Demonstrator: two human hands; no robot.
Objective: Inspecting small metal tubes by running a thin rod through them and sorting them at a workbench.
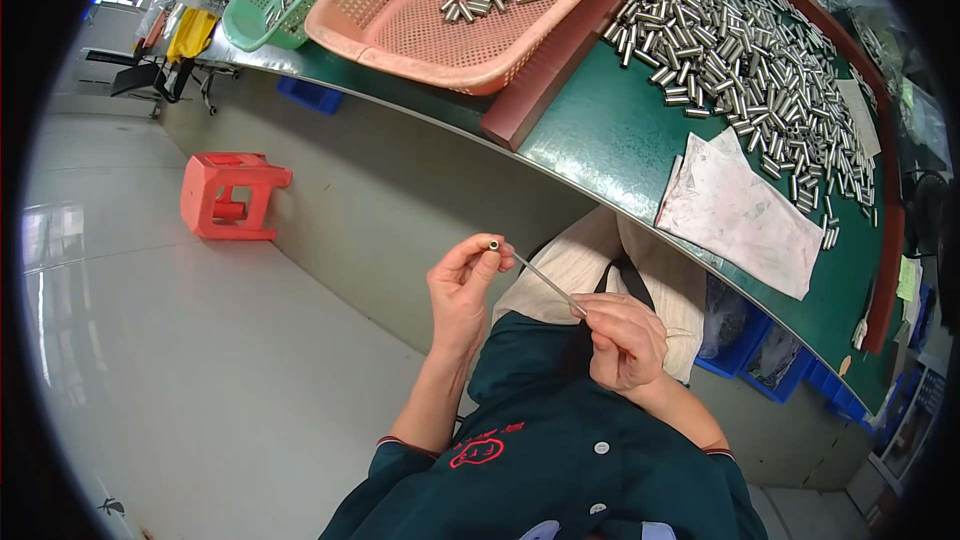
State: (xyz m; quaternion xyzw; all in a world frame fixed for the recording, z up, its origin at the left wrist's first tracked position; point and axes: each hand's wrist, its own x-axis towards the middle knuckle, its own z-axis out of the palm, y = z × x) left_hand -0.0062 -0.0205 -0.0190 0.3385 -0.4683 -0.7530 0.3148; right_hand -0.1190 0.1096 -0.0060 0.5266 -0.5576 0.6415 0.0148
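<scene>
Between the thumb and fingers of my left hand (460, 290) is a small metal tube (494, 245), its round end facing up. My right hand (625, 340) pinches a thin metal rod (545, 282). The rod slants up and left, and its far end reaches the fingers of my left hand. Whether its tip touches or enters the tube is hidden there. Both hands are above my lap, short of the table edge. On the green table (570, 145) lies a large pile of similar short metal tubes (740, 50).
A stained white cloth (745, 215) lies at the table's near edge. Red-brown rails (560, 60) border the pile. Left of it stand a pink basket (400, 60) with several tubes and a green basket (245, 20). A red stool (235, 195) is on the floor; blue bins (775, 380) sit below the table.
</scene>
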